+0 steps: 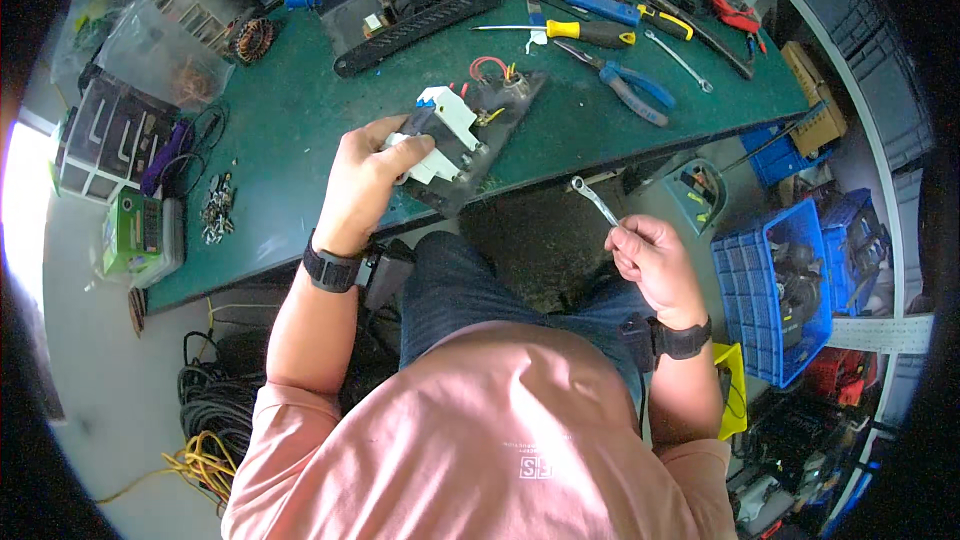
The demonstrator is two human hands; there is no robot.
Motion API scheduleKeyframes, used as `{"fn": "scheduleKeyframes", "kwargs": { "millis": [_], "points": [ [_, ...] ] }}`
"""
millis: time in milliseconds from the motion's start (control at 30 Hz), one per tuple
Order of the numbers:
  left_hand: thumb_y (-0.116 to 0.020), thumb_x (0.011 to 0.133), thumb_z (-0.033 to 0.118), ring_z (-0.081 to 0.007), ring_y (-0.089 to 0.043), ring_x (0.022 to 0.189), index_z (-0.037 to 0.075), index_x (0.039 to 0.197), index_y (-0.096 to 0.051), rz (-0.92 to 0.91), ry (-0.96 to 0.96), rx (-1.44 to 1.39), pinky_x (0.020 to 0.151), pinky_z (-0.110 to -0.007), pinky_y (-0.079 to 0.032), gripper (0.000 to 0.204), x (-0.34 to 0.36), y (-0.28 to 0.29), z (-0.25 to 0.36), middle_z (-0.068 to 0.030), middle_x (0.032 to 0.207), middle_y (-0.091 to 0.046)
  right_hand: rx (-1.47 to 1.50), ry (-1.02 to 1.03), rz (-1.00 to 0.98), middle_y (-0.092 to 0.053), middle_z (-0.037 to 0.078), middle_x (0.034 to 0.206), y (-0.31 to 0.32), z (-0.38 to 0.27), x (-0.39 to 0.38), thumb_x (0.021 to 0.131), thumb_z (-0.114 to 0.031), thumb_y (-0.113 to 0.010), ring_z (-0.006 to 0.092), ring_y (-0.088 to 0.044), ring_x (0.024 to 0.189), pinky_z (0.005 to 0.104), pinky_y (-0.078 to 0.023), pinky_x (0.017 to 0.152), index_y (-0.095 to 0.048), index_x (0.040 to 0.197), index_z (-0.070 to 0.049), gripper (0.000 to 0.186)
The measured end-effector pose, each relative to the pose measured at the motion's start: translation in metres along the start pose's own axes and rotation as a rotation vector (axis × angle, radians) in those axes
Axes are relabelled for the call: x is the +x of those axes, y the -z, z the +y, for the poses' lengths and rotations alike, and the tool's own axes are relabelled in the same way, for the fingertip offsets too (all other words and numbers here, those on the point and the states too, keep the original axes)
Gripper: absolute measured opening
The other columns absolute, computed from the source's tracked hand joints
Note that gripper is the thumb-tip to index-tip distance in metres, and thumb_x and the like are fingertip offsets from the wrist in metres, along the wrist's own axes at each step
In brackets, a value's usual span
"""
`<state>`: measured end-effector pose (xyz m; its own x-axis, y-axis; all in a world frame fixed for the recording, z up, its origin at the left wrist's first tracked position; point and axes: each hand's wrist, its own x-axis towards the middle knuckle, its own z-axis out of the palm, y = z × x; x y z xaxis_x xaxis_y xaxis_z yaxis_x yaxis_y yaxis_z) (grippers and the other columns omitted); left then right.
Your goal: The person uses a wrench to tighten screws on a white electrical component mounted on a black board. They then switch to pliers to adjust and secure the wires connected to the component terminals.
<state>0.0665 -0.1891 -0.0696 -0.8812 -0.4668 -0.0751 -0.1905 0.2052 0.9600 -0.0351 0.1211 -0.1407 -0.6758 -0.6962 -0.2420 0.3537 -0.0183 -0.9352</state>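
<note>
I'm steadying: left grip (370, 165) clasps the circuit breaker (440, 132); right grip (648, 258), wrapped round a ring wrench (597, 202), probably needs bringing leftward.

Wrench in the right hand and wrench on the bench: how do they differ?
The held wrench is gripped in the right hand; the bench wrench lies on the green bench. The held wrench is partly covered; the bench wrench shows whole. Both look silvery.
</note>
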Motion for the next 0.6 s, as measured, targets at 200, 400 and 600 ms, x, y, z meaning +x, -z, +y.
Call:
{"fn": "scheduleKeyframes", "kwargs": {
  "millis": [200, 400, 600],
  "points": [
    [-0.064, 0.08, 0.018, -0.0137, -0.061, 0.076, -0.009, 0.103, -0.065, -0.02, -0.033, -0.156, 0.074, -0.026, -0.046, 0.036, 0.006, 0.004, -0.013, -0.0087, 0.086, -0.069, 0.017, 0.01, -0.008, -0.046, -0.006, 0.06, 0.0, 0.003, 0.0, 0.093, -0.02, -0.062, 0.0022, -0.038, 0.05, 0.0181, -0.029, 0.045, -0.062, 0.082, -0.002, 0.021],
    [-0.063, 0.08, 0.016, -0.0138, -0.062, 0.077, -0.009, 0.105, -0.064, -0.044, -0.015, -0.216, 0.074, -0.026, -0.047, 0.035, 0.006, 0.002, -0.012, -0.0094, 0.088, -0.069, 0.011, -0.007, 0.013, -0.045, -0.004, 0.06, 0.0, 0.003, -0.003, 0.093, -0.019, -0.062, 0.0034, -0.037, 0.05, 0.0183, -0.028, 0.045, -0.06, 0.082, -0.001, 0.021],
    [-0.063, 0.08, 0.017, -0.0128, -0.061, 0.077, -0.009, 0.104, -0.064, -0.023, -0.024, -0.188, 0.073, -0.026, -0.046, 0.036, 0.004, 0.001, -0.011, -0.0084, 0.086, -0.068, 0.028, -0.014, 0.003, -0.046, -0.006, 0.059, 0.002, 0.004, -0.004, 0.094, -0.019, -0.061, 0.0024, -0.038, 0.05, 0.0184, -0.029, 0.045, -0.062, 0.084, -0.001, 0.02]
  ]
}}
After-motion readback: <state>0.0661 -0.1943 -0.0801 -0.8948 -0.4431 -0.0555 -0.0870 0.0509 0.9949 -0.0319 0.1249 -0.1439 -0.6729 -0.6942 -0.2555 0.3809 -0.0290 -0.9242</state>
